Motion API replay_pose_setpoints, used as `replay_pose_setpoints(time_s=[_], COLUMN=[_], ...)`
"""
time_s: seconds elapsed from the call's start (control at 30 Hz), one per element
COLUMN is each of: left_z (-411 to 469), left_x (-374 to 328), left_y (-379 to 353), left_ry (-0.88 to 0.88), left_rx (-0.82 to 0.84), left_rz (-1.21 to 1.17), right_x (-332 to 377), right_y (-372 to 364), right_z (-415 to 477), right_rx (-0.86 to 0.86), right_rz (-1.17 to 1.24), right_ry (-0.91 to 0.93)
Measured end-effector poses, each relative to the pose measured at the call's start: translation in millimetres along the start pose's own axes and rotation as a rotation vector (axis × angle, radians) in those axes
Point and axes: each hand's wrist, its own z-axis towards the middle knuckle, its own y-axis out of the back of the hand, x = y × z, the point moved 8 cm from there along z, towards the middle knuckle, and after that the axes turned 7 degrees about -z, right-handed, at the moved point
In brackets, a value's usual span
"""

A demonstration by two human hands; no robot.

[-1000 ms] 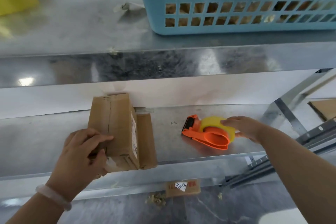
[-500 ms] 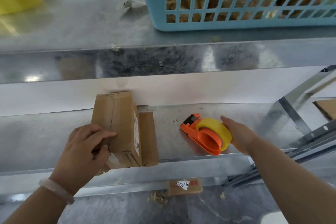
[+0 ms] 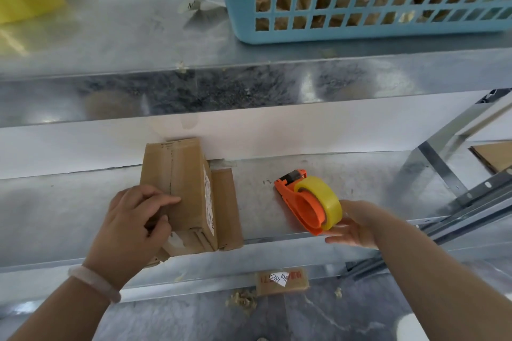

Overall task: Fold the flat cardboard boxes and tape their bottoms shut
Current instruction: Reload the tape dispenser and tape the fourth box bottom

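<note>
**Tape Tool Tipped Up on the Shelf**

Since the moment before, the right hand [image 3: 357, 225] had slid off the top of the tape tool [image 3: 297, 203] and down to its near side. The orange tool had tipped up on its edge and sat closer to the front of the lower shelf [image 3: 55, 216]. The hand's fingers were stretched out almost straight. They touched the yellow tape roll [image 3: 325, 196] from below and from the right.

The left hand [image 3: 135, 224] had stayed where it was. Its fingers were curled over the near left corner of the cardboard box [image 3: 188, 188], and one finger pointed along the seam on top. A pale bracelet [image 3: 94, 282] was on that wrist. The box stood on the lower shelf, to the left of the tape tool and apart from it. One flap [image 3: 225, 207] lay flat on its right side.

The two hands were well apart. A blue basket [image 3: 360, 30] stood on the upper shelf [image 3: 124, 36].
</note>
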Motion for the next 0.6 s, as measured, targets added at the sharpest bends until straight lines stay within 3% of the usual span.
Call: replay_pose_setpoints(time_s=[0.37, 0.6], left_z=[2.9, 2.9], left_x=[0.9, 2.1], left_y=[-1.5, -1.3], left_ry=[-0.021, -0.019], left_rx=[0.022, 0.051], left_rz=[0.008, 0.012], right_x=[-45.8, -55.3], right_y=[-56.7, -96.7], right_z=[-5.3, -8.7], right_rx=[-0.059, 0.094], right_rz=[0.187, 0.48], right_ry=[-0.066, -0.136])
